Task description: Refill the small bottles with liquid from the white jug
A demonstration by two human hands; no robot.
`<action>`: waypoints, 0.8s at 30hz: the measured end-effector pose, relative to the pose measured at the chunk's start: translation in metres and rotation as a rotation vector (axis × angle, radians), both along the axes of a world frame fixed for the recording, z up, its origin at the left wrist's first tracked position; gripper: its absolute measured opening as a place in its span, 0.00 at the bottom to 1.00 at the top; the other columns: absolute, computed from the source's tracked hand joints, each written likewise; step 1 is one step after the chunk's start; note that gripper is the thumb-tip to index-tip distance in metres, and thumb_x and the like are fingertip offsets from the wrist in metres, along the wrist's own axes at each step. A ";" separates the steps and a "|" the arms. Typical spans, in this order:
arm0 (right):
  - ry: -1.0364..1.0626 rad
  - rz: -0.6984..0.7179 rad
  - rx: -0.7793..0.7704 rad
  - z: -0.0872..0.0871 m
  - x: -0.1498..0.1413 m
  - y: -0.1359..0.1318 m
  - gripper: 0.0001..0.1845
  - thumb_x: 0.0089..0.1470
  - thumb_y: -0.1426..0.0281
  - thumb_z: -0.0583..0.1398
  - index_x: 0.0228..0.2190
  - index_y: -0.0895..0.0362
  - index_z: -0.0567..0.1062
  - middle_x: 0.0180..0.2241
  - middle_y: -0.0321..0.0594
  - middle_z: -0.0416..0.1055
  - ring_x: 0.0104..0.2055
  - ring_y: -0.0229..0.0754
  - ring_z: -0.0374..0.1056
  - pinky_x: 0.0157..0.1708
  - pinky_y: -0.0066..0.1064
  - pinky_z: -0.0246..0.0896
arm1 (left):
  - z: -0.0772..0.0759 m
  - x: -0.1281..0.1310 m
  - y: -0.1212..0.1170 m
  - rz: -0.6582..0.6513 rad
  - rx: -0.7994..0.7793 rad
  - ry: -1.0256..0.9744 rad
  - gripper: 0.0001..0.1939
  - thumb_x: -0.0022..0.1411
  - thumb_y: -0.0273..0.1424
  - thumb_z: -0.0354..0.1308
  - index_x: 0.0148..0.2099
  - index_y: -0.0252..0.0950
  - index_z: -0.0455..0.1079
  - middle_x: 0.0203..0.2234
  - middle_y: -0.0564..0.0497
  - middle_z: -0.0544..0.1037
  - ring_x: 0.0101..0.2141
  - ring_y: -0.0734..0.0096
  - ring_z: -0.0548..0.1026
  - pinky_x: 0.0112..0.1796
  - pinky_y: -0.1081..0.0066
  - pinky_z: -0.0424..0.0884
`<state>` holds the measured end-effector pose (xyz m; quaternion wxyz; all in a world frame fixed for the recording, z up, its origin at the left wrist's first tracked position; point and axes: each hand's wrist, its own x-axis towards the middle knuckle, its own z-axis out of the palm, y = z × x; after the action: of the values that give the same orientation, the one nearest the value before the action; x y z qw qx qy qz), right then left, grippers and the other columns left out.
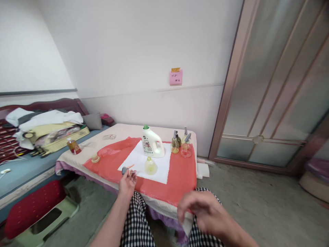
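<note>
My left hand (128,181) is closed on a grey spray head (125,170) at the table's front edge; a thin orange piece shows beside it. Right of it, a squat yellowish clear bottle (150,166) with an uncapped neck stands on a white cloth (161,173). Just behind that bottle stands a large white jug (151,144) with a green cap and a side handle. My right hand (199,211), smeared by motion, hovers over my right knee near the table corner with its fingers curled. Something white hangs under it; I cannot tell whether the hand holds it.
Several spray bottles with grey triggers (186,149) stand at the table's right end on red sheeting (180,181). A tape roll (95,159) and an amber bottle (74,146) are on the left. A red-topped stool (36,209) stands beside a bed. A sliding door (259,103) is at right.
</note>
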<state>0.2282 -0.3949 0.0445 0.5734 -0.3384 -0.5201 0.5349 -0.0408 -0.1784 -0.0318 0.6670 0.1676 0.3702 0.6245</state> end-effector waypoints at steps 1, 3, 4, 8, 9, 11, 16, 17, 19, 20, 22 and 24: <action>0.074 0.014 -0.068 -0.013 0.001 0.010 0.16 0.43 0.63 0.69 0.36 0.55 0.80 0.33 0.42 0.78 0.35 0.45 0.73 0.39 0.38 0.66 | 0.009 0.000 0.005 0.003 0.029 0.011 0.07 0.62 0.27 0.55 0.30 0.33 0.66 0.28 0.47 0.76 0.25 0.74 0.75 0.27 0.75 0.72; 0.307 -0.054 -0.255 -0.048 0.007 0.031 0.15 0.43 0.65 0.68 0.35 0.56 0.80 0.32 0.41 0.78 0.35 0.43 0.72 0.42 0.36 0.64 | 0.029 0.001 0.017 0.012 0.097 0.041 0.08 0.61 0.29 0.56 0.30 0.33 0.66 0.28 0.47 0.76 0.25 0.75 0.74 0.27 0.76 0.71; 0.424 -0.134 -0.335 -0.068 0.012 0.039 0.14 0.43 0.66 0.68 0.34 0.55 0.80 0.32 0.41 0.78 0.35 0.41 0.72 0.42 0.35 0.64 | 0.039 0.002 0.024 0.017 0.132 0.065 0.07 0.61 0.30 0.57 0.30 0.33 0.67 0.28 0.48 0.76 0.26 0.75 0.74 0.27 0.76 0.71; 0.711 -0.194 -0.465 -0.126 0.029 0.057 0.16 0.41 0.64 0.69 0.35 0.54 0.80 0.32 0.39 0.78 0.34 0.41 0.72 0.39 0.33 0.64 | 0.067 0.013 0.048 0.067 0.252 0.208 0.10 0.54 0.33 0.64 0.34 0.32 0.69 0.26 0.50 0.75 0.25 0.75 0.73 0.26 0.77 0.68; 0.738 -0.189 -0.466 -0.131 0.031 0.058 0.16 0.41 0.64 0.69 0.35 0.54 0.80 0.32 0.39 0.78 0.34 0.41 0.72 0.39 0.33 0.64 | 0.070 0.016 0.054 0.085 0.273 0.250 0.12 0.52 0.34 0.65 0.34 0.32 0.69 0.26 0.50 0.75 0.25 0.75 0.73 0.26 0.77 0.67; 0.757 -0.176 -0.462 -0.134 0.032 0.057 0.16 0.42 0.64 0.69 0.35 0.55 0.80 0.32 0.39 0.77 0.34 0.41 0.72 0.39 0.33 0.63 | 0.072 0.021 0.063 0.124 0.302 0.330 0.15 0.48 0.36 0.67 0.35 0.32 0.69 0.26 0.50 0.75 0.25 0.74 0.73 0.27 0.76 0.67; 0.780 -0.173 -0.456 -0.129 0.031 0.055 0.15 0.44 0.64 0.68 0.36 0.54 0.79 0.32 0.39 0.77 0.34 0.41 0.72 0.39 0.33 0.63 | 0.065 0.026 0.079 0.208 0.340 0.506 0.18 0.46 0.39 0.67 0.36 0.33 0.69 0.25 0.52 0.74 0.25 0.74 0.73 0.29 0.74 0.68; 0.785 -0.171 -0.456 -0.129 0.031 0.055 0.14 0.44 0.64 0.68 0.36 0.54 0.79 0.32 0.39 0.77 0.34 0.41 0.72 0.39 0.33 0.63 | 0.062 0.026 0.080 0.214 0.344 0.541 0.18 0.47 0.39 0.67 0.36 0.33 0.69 0.25 0.52 0.74 0.25 0.73 0.73 0.29 0.73 0.68; 0.797 -0.158 -0.459 -0.130 0.032 0.057 0.15 0.44 0.65 0.68 0.36 0.55 0.80 0.32 0.39 0.77 0.34 0.40 0.72 0.39 0.32 0.63 | 0.056 0.027 0.082 0.215 0.348 0.611 0.17 0.47 0.39 0.66 0.35 0.32 0.70 0.25 0.50 0.75 0.26 0.72 0.73 0.29 0.73 0.68; 0.803 -0.150 -0.462 -0.131 0.032 0.058 0.15 0.44 0.65 0.68 0.36 0.55 0.80 0.32 0.39 0.77 0.34 0.40 0.72 0.39 0.32 0.63 | 0.052 0.028 0.082 0.209 0.349 0.647 0.17 0.48 0.39 0.66 0.35 0.32 0.70 0.26 0.50 0.75 0.26 0.71 0.73 0.29 0.72 0.68; 0.812 -0.136 -0.467 -0.133 0.031 0.059 0.15 0.44 0.65 0.68 0.37 0.55 0.80 0.33 0.39 0.77 0.35 0.39 0.72 0.40 0.31 0.62 | 0.044 0.032 0.083 0.184 0.353 0.718 0.16 0.48 0.39 0.65 0.35 0.32 0.71 0.27 0.48 0.76 0.26 0.70 0.72 0.29 0.71 0.68; 0.812 -0.132 -0.470 -0.133 0.031 0.060 0.15 0.44 0.64 0.68 0.37 0.54 0.80 0.33 0.38 0.77 0.35 0.39 0.72 0.40 0.31 0.62 | 0.035 0.040 0.083 0.147 0.362 0.785 0.16 0.48 0.37 0.66 0.37 0.33 0.73 0.28 0.48 0.76 0.27 0.68 0.73 0.31 0.70 0.68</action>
<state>0.2592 -0.3346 -0.0890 0.6711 -0.2548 -0.0959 0.6896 -0.0007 -0.0952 0.0035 0.3893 0.4796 0.4912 0.6142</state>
